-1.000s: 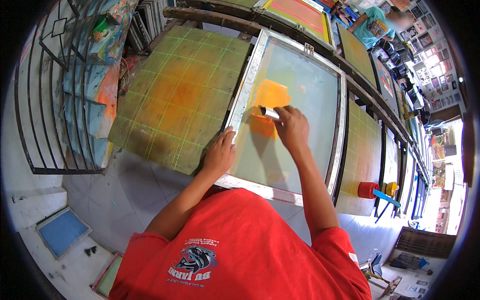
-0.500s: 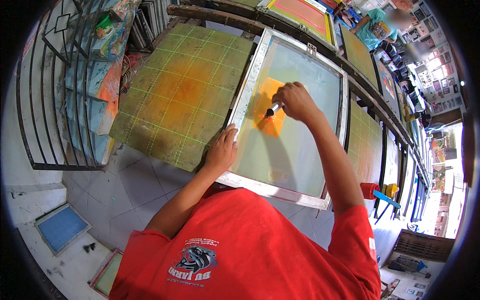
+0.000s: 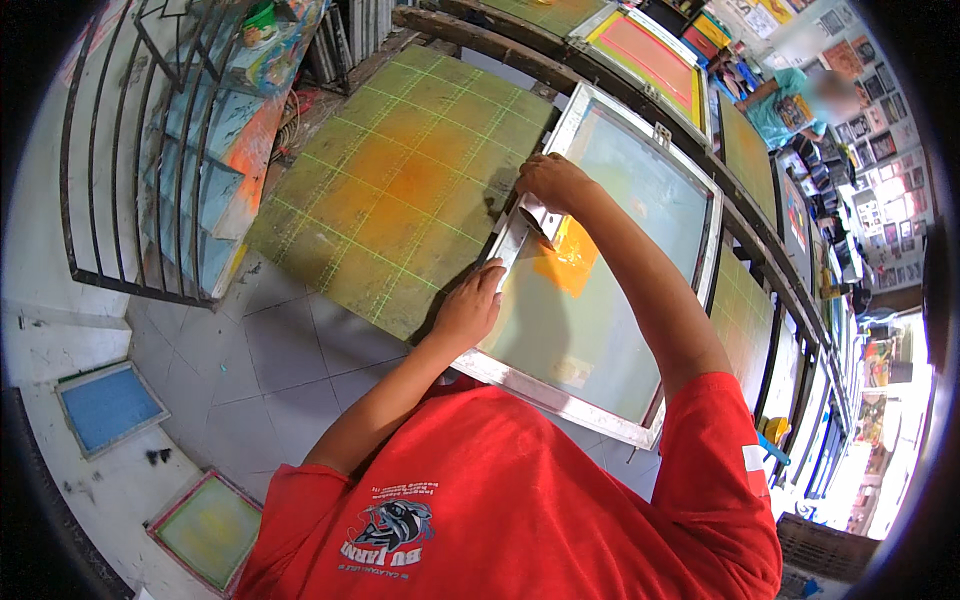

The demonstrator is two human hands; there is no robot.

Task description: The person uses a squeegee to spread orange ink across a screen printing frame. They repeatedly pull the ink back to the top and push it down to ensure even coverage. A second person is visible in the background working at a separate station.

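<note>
My right hand is closed around the top of a small metal-handled squeegee with a dark lower edge. It is over the left side of a screen printing frame, beside the rim. Bright orange ink lies wet on the pale mesh, just right of the squeegee. Lower on the same rim, my left hand grips the frame, its fingers together over the edge and the thumb partly hidden. The underside of the squeegee cannot be seen fully.
Left of the frame lies a green gridded printing board stained orange. A barred metal rack stands farther left. Beyond the frame are wooden rails and a yellow-edged screen. Another person is at the far right.
My right hand and the squeegee have moved left from the orange patch to the frame's left rim. My left hand stays on that rim. The view has shifted slightly.
</note>
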